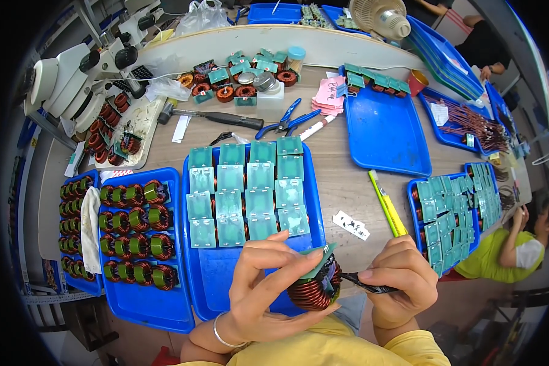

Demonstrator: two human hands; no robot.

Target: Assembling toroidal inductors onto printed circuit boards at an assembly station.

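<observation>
My left hand (265, 283) is closed around a copper-wound toroidal coil (311, 293) with a small green circuit board (314, 259) on its upper side. The board is tilted, and pale pins or leads stick out near its edge. In my right hand (402, 280) is a slim black pointed tool (372, 287), pinched between thumb and fingers. Its tip meets the coil's right side; whether it is tweezers or a pick I cannot tell. Just beyond my left hand lies a blue tray (210, 274) with rows of coils, green boards facing up.
Blue trays of coils (140, 305) stand at left, one beside a white cloth (91, 232). A yellow-green utility knife (387, 204), blue-handled pliers (287, 120) and hammer (232, 119) lie on the bench. Another blue tray (387, 137) is beyond; a co-worker (500, 256) sits at right.
</observation>
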